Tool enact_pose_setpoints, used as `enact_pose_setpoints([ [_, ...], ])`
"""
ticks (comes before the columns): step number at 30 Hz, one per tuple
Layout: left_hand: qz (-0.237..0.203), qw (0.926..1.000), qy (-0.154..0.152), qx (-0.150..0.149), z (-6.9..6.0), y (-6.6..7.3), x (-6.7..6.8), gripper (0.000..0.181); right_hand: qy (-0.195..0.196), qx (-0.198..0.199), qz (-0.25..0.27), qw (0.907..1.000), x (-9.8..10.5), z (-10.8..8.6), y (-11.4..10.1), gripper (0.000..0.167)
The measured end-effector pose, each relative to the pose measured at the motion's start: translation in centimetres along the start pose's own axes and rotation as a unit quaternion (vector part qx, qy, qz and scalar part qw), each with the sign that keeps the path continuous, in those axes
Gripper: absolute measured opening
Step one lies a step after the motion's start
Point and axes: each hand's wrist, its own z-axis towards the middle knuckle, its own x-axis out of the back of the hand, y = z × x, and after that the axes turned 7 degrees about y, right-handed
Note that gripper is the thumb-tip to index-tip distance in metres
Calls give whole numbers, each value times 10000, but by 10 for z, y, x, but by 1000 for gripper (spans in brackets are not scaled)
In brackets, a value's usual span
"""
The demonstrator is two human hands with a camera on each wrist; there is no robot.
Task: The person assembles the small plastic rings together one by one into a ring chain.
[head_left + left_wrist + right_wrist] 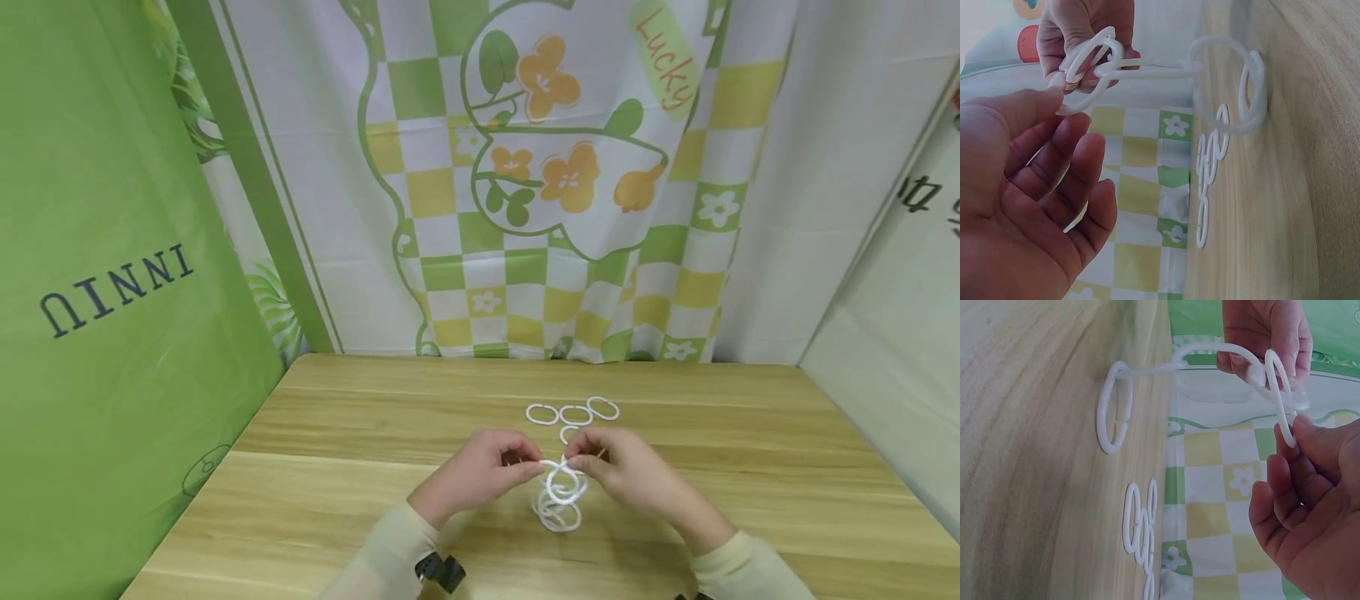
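Observation:
My left hand (487,472) pinches a white plastic ring (1088,103) between thumb and fingertips, just above the table. Opposite it, my right hand (637,473) holds another oval white ring (1277,400) in a fingertip pinch. The two rings cross and touch between the hands; whether they are linked cannot be told. From the left hand's ring hangs a short chain of linked rings, its lowest ring (1103,412) reaching down to the table. A gap shows in that lowest ring's side.
Several loose white rings (542,423) lie flat on the wooden table (337,500) just beyond the hands. A patterned curtain (480,275) hangs at the table's back edge, with a green cloth (112,375) along the left and a white one (892,333) on the right.

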Motion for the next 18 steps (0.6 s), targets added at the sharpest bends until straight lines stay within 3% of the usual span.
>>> enact_pose_setpoints([
  [8,-2,9998,-45,-207,-1,1,0,11,278,19,13,9996,0,2,-1,6],
  [18,163,9999,44,31,0,2,-3,8,671,-221,132,9974,-5,2,-7,5],
])
